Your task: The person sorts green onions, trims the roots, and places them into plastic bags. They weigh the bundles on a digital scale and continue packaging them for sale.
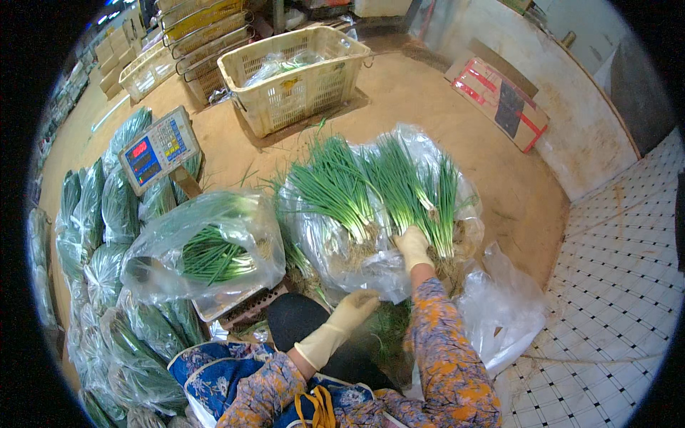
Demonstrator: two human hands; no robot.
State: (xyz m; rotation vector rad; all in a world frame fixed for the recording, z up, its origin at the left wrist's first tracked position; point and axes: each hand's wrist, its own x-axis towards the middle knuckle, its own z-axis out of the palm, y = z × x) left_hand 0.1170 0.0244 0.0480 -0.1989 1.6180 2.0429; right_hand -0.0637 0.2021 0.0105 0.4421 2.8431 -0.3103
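Note:
My right hand (414, 247), in a cream rubber glove, is closed around the root end of a bunch of green onions (398, 198). This bunch lies on a clear plastic sheet (471, 203) on the floor, between a larger pile of green onions (337, 187) and a smaller bunch (444, 206). My left hand (354, 313), gloved the same way, is over my lap, below the sheet's near edge. Its palm faces away and its fingers lie together. On my left, a clear bag (160, 257) with green onions (217, 257) inside rests on a scale.
The scale's lit display (159, 150) stands behind the bag. Many filled plastic bags (120, 208) are stacked at left. Beyond stands a cream plastic crate (294, 96). A taped cardboard box (500, 104) leans by the wall; crumpled plastic (503, 305) lies at right beside patterned flooring (604, 299).

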